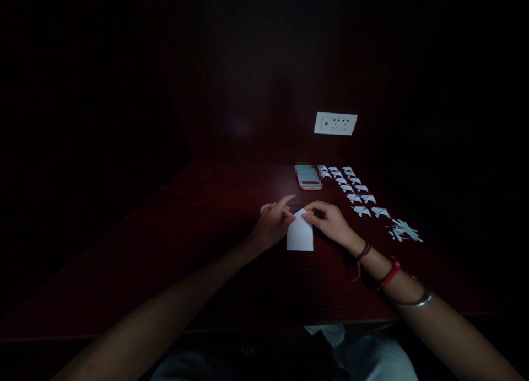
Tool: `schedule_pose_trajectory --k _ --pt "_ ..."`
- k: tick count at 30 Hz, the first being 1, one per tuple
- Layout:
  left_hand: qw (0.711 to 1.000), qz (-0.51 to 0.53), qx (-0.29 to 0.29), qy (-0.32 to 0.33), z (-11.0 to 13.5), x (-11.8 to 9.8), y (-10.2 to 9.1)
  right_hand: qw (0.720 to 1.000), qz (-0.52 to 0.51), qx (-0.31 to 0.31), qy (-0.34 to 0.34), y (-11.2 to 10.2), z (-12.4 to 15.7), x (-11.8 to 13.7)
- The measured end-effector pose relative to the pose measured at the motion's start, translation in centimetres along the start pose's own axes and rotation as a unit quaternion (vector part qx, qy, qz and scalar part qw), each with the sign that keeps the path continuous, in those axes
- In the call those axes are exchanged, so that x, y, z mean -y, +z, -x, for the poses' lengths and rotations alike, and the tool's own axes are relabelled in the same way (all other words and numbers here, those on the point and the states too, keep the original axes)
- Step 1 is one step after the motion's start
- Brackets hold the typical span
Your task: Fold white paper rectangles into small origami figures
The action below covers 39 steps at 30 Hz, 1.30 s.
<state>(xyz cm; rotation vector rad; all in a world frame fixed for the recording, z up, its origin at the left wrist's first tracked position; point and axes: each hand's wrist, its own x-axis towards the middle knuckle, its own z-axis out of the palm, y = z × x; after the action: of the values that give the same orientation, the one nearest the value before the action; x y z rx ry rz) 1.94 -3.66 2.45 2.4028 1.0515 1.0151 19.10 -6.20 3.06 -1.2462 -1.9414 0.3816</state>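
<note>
A small white sheet of paper [300,237] lies on the dark red table [185,248], its top corners folded in to a point. My left hand [273,222] rests at the paper's upper left edge, fingers curled with the forefinger stretched over the fold. My right hand [328,220] pinches the paper's upper right corner. On my right wrist are red thread bands and a metal bangle.
A phone [308,177] with a lit screen lies behind the paper. Two rows of several small folded white paper figures [355,192] run along the right, ending in a heap of paper scraps [404,231]. A white wall socket [335,123] is on the back panel. The room is very dark.
</note>
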Motion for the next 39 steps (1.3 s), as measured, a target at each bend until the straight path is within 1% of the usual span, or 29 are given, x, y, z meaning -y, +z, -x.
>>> schedule_pose_trajectory --k 3,6,10,13,17,21,24,27,29,32,34,37,39 --pt "0.999 -0.018 0.023 -0.013 0.1 0.0 0.2 1.0 0.016 0.012 0.013 0.2 0.0 0.1" --pt "0.997 -0.043 0.059 -0.018 0.3 0.2 0.4 0.999 0.029 0.018 0.029 0.5 -0.1 -0.1" --pt "0.993 -0.075 0.09 -0.02 0.4 0.3 0.4 0.999 0.012 0.016 0.045 0.8 -0.2 -0.8" --pt "0.992 -0.091 0.084 -0.019 0.4 0.2 0.3 0.998 0.0 0.028 0.052 0.8 -0.3 -1.4" --pt "0.993 -0.101 0.052 -0.02 0.3 0.5 0.0 0.997 0.01 0.056 0.052 0.6 -0.1 -2.0" --pt "0.994 -0.103 0.03 -0.027 0.2 0.9 0.2 0.996 -0.015 0.052 0.072 0.5 0.1 -2.3" --pt "0.99 -0.132 0.028 -0.025 0.5 1.0 0.5 0.994 -0.024 0.053 0.092 0.6 0.2 -2.5" --pt "0.98 -0.189 0.051 -0.024 0.8 1.0 0.7 0.993 -0.02 0.047 0.105 0.6 0.1 -2.9" --pt "0.974 -0.216 0.068 -0.006 1.1 1.1 0.7 0.994 -0.014 0.035 0.104 0.5 0.1 -3.1" --pt "0.97 -0.218 0.089 0.063 1.2 1.3 0.6 0.996 -0.006 0.024 0.09 0.4 -0.1 -3.4" --pt "0.965 -0.208 0.119 0.104 1.1 1.3 0.5 0.996 -0.001 0.012 0.086 0.4 -0.2 -3.5" --pt "0.957 -0.191 0.163 0.147 1.0 1.1 0.2 0.995 -0.006 -0.015 0.099 0.4 -0.5 -3.7" --pt "0.95 -0.185 0.181 0.173 1.0 0.8 0.0 0.993 -0.019 -0.029 0.112 0.3 -0.6 -4.0"
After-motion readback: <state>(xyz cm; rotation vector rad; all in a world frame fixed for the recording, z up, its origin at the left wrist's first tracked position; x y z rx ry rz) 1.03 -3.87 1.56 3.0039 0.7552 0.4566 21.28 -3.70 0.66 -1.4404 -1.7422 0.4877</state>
